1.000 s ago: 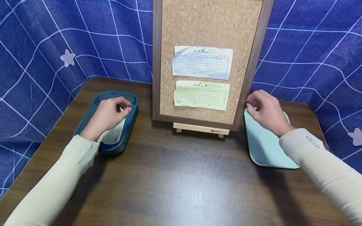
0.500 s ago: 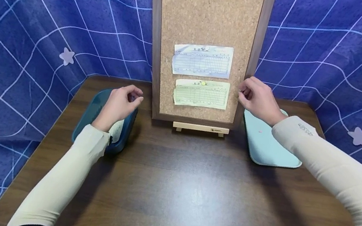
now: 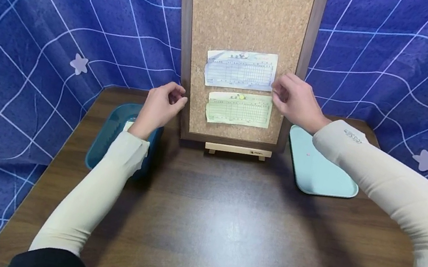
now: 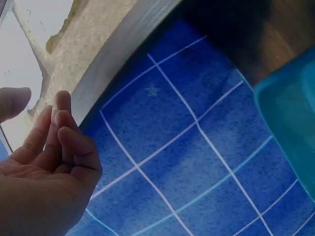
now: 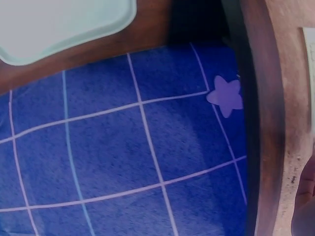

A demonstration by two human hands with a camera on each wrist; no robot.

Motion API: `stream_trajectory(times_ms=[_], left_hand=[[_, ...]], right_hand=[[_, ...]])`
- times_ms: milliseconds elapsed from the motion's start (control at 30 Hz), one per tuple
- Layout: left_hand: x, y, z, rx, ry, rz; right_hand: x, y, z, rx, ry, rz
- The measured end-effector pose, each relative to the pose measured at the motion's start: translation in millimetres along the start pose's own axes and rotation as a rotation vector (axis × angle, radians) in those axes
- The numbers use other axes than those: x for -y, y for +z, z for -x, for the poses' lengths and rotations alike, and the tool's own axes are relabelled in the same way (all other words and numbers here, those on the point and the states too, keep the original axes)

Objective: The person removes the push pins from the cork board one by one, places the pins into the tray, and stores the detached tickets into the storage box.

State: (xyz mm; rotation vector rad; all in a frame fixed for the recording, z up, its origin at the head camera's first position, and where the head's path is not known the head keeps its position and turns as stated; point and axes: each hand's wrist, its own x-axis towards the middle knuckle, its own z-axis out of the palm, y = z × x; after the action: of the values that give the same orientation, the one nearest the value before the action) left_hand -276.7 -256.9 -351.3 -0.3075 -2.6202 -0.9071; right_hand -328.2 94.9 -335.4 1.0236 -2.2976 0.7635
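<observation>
A cork board (image 3: 255, 21) in a dark wooden frame stands upright on the table, with a blue-printed slip (image 3: 239, 71) pinned above a green-printed slip (image 3: 239, 111). The left hand (image 3: 163, 108) is raised just off the board's lower left frame. In the left wrist view that hand (image 4: 54, 167) has its thumb apart from loosely bent fingers, and nothing shows between them. At the right ends of the two slips is the right hand (image 3: 298, 101), fingers loosely bent, no object visible in them. Only a sliver of it shows in the right wrist view.
A dark teal tray (image 3: 92, 150) with paper inside sits at the left, partly behind the left forearm. A pale blue tray (image 3: 324, 179) bearing a tiny pink item is at the right. A light wooden ledge (image 3: 237, 150) supports the board; blue patterned cloth (image 3: 43, 27) hangs behind.
The left hand has risen from over the teal tray rightward to the board's left edge. From the pale blue tray, the right hand has moved up and left to the slips' right ends.
</observation>
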Motion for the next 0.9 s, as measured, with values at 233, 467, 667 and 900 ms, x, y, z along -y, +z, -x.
stream_trajectory(times_ms=[233,467,667,900], left_hand=[[-13.1,3.7,-18.1,-0.046,0.015,-0.004],[-24.7,8.7,-34.2,-0.093,0.001,-0.015],[-34.4,15.2,-46.1,-0.101,-0.052,-0.039],[-43.4,22.3,-55.4,-0.095,-0.075,-0.061]], right_hand=[[10.4,1.9,-15.3,0.004,-0.002,0.004],[16.5,5.9,-31.6,0.019,0.040,0.035],[22.1,9.8,-50.8,0.051,0.067,0.060],[29.4,14.1,-74.7,0.072,0.098,0.071]])
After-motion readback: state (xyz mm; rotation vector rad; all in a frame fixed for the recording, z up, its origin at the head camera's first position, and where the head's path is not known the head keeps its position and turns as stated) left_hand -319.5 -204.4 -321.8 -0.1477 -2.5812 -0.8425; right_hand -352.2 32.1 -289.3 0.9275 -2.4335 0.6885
